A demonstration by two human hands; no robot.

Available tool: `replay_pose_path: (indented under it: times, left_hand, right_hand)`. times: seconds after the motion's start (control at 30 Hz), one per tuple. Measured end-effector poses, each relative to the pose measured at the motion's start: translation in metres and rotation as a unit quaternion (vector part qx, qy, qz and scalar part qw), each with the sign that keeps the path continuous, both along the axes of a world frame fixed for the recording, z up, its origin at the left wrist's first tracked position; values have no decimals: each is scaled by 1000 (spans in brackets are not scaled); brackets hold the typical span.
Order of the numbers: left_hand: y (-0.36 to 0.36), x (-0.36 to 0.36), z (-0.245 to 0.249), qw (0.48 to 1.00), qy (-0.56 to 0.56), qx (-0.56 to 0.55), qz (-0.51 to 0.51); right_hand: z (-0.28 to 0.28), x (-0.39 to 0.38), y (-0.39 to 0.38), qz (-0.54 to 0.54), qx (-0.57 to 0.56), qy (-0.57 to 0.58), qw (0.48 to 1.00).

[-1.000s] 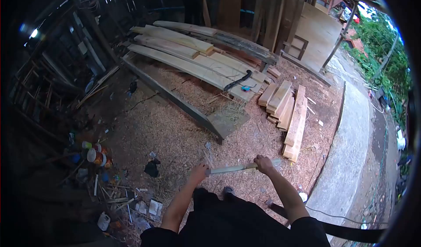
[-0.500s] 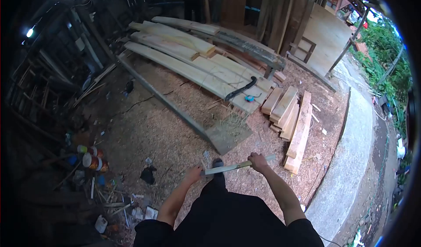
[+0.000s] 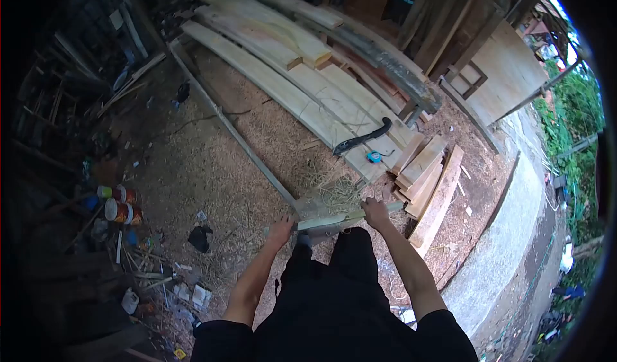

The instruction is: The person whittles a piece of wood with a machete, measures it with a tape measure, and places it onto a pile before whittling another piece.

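Observation:
My left hand [image 3: 281, 229] is closed around the left end of a long, thin, pale strip [image 3: 321, 222] that looks like wood or bamboo. Toward the strip's other end, my right hand [image 3: 375, 213] grips it from above. Its middle has a yellow-green tint, and a short length sticks out past my right hand. The strip lies crosswise in front of my legs, low over the shavings. Just beyond it are a heap of dry fibres [image 3: 331, 192] and the near end of a long narrow beam [image 3: 247, 147].
Long sawn planks [image 3: 257, 73] lie ahead, bearing a dark curved saw or sheath [image 3: 363, 137] and a blue tape measure [image 3: 374, 157]. Short boards [image 3: 421, 169] are stacked at the right. Paint cans [image 3: 122, 211] and scraps litter the left. A concrete path [image 3: 488, 246] runs along the right.
Both hands, still on the strip, have moved forward, closer to the beam's end. My view has tilted down, and a bent knee now shows beneath my right hand.

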State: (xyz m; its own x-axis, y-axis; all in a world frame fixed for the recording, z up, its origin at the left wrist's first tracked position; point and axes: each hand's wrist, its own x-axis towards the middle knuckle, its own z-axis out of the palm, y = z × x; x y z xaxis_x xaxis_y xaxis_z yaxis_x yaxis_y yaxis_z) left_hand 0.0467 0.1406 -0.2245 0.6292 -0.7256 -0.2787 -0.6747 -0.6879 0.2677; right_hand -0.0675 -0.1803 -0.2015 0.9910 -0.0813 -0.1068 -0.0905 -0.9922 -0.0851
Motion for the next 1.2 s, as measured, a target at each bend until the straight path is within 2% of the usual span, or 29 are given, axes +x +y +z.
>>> replay_pose_path:
  times: [0.1,0.2,0.3,0.43,0.53,0.63,0.7,0.77,0.93,1.03,1.2]
  left_hand:
    - [-2,-7,-25,999,31,-18,35]
    - [-5,-15,-44,998,31,-9,56]
    - [-10,-27,-51,988,89,83,99]
    - [-30,-40,-41,985,32,40,162]
    - [-45,-41,-54,976,20,23,217]
    - [-56,-54,-70,966,21,22,256]
    - [-65,-57,-72,962,12,20,271]
    - [-72,-59,-70,949,15,4,314]
    - [-83,-63,-65,958,26,-38,284]
    - [-81,-63,-71,958,11,-52,281]
    - [-85,-61,-60,955,11,-87,282]
  right_hand:
    - [-18,8,-15,2,60,50,997]
    - [-40,17,-30,82,113,114,984]
    - [-57,31,-41,130,96,181,970]
    - [-82,50,-53,120,140,216,959]
    - [-103,61,-65,128,169,249,945]
    - [-115,57,-74,146,176,232,945]
    - [-118,57,-77,146,184,169,957]
    - [-116,56,-73,148,160,152,964]
    - [-103,44,-70,138,99,124,978]
    - [-102,47,-70,157,84,63,982]
    - [-77,38,-75,83,71,87,990]
